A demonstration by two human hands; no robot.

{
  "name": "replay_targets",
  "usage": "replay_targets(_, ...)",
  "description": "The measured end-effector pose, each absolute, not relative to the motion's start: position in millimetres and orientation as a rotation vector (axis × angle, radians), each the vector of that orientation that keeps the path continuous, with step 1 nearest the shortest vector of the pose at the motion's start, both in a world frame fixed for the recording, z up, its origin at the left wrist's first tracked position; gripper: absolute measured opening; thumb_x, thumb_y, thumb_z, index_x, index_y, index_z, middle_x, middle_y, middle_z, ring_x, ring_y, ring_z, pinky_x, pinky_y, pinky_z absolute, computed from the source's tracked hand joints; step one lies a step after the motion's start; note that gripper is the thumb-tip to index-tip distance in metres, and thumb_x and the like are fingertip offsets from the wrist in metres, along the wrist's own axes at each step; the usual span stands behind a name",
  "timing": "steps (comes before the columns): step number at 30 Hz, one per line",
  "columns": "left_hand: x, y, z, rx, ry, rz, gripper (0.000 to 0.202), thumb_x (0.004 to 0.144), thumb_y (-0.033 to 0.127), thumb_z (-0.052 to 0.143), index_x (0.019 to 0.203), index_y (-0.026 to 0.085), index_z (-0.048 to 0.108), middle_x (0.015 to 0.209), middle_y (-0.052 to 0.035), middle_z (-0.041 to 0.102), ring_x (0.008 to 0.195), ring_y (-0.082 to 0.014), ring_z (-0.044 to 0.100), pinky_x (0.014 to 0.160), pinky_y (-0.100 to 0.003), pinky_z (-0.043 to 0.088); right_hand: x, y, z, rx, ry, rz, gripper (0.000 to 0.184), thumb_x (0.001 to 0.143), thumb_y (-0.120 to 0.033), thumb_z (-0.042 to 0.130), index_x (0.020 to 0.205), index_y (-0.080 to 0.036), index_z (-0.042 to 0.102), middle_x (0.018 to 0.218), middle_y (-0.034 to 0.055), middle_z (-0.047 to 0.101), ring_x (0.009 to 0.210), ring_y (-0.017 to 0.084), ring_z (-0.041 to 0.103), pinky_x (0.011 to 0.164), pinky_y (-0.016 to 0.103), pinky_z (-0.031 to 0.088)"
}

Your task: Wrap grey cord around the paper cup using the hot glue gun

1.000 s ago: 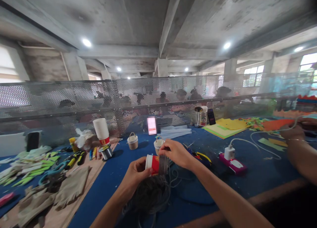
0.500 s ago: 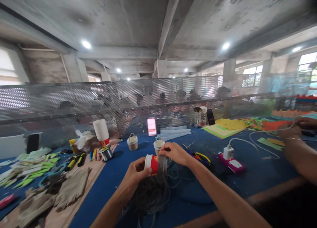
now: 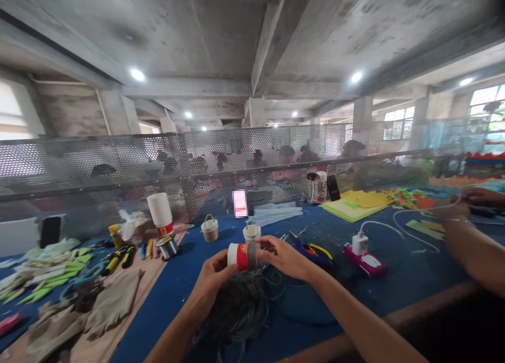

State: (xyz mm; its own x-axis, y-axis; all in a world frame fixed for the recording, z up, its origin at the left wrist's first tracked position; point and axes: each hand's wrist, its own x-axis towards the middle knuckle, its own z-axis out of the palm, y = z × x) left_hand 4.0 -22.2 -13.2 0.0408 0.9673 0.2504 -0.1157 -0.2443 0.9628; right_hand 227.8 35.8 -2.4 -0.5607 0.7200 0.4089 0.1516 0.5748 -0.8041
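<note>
A perforated metal screen [image 3: 118, 163] runs the width of a workshop, with seated people dimly visible behind it. In front of it lies a long blue-covered table [image 3: 414, 279]. At the right edge a co-worker's forearm [image 3: 473, 247] rests on the blue cover, near a loose white cable. Brown fabric pieces [image 3: 110, 300] lie on the left of the table, and yellow paper sheets [image 3: 355, 205] are stacked far right beside the screen.

At the near edge sits a heap of grey cord [image 3: 236, 310]. Just above it, the person's left hand [image 3: 213, 279] and right hand [image 3: 286, 256] meet on a red-and-white paper cup [image 3: 241, 255] held on its side. The left hand's fingers close around the rim end; the right hand's fingertips pinch the other end, which is wound with grey cord.

Well behind, to the left, stands a stack of white cups [image 3: 160, 210]. Two small handled cups [image 3: 209, 228] sit between it and the hands. To the right, a white charger [image 3: 357, 243] rests on a pink power bank [image 3: 365, 260].
</note>
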Motion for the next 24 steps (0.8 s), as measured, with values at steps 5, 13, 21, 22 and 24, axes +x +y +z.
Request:
replay_targets(5, 7, -26, -9, 1.251, 0.888, 1.375, 0.038, 0.069, 0.033, 0.08, 0.101, 0.014, 0.075, 0.085, -0.0074, 0.076, 0.072, -0.0205, 0.067, 0.069, -0.027, 0.049, 225, 32, -4, -0.711, -1.968, 0.977, 0.049, 0.082, -0.042, 0.071, 0.124, -0.019, 0.058, 0.117, 0.0095, 0.066, 0.101, 0.023, 0.064, 0.09, 0.037, 0.051)
replay_targets(13, 7, -25, -6, 1.037, 0.86, 1.379, 0.031, 0.071, 0.03, 0.08, 0.097, 0.013, 0.076, 0.078, -0.0073, 0.076, 0.063, -0.0173, 0.066, 0.065, -0.027, 0.052, 222, 27, -4, -0.631, -1.955, 0.902, 0.048, 0.082, -0.04, 0.072, 0.123, -0.021, 0.058, 0.117, 0.0077, 0.066, 0.106, 0.022, 0.062, 0.097, 0.036, 0.047)
replay_targets(21, 5, -26, -9, 1.118, 0.796, 1.324, 0.03, 0.072, 0.03, 0.079, 0.097, 0.013, 0.076, 0.078, -0.0065, 0.075, 0.063, -0.0175, 0.067, 0.064, -0.027, 0.052, 221, 37, -4, -0.55, -1.94, 1.126, 0.035, 0.098, -0.033, 0.044, 0.128, -0.021, 0.057, 0.126, 0.0071, 0.065, 0.121, 0.02, 0.057, 0.109, 0.038, 0.038)
replay_targets(22, 5, -26, -10, 1.129, 0.793, 1.321, 0.03, 0.072, 0.03, 0.079, 0.097, 0.013, 0.076, 0.077, -0.0064, 0.075, 0.063, -0.0177, 0.067, 0.064, -0.027, 0.052, 221, 38, -5, -0.555, -1.948, 1.142, 0.034, 0.096, -0.029, 0.047, 0.126, -0.021, 0.059, 0.124, 0.0071, 0.067, 0.118, 0.021, 0.059, 0.107, 0.038, 0.04)
replay_targets(24, 3, -25, -12, 1.145, 0.805, 1.323, 0.03, 0.072, 0.031, 0.079, 0.096, 0.013, 0.076, 0.076, -0.0061, 0.075, 0.062, -0.0173, 0.067, 0.063, -0.026, 0.051, 222, 39, -6, -0.573, -1.97, 1.129, 0.032, 0.091, -0.025, 0.053, 0.121, -0.02, 0.062, 0.119, 0.0068, 0.069, 0.111, 0.022, 0.063, 0.101, 0.038, 0.045)
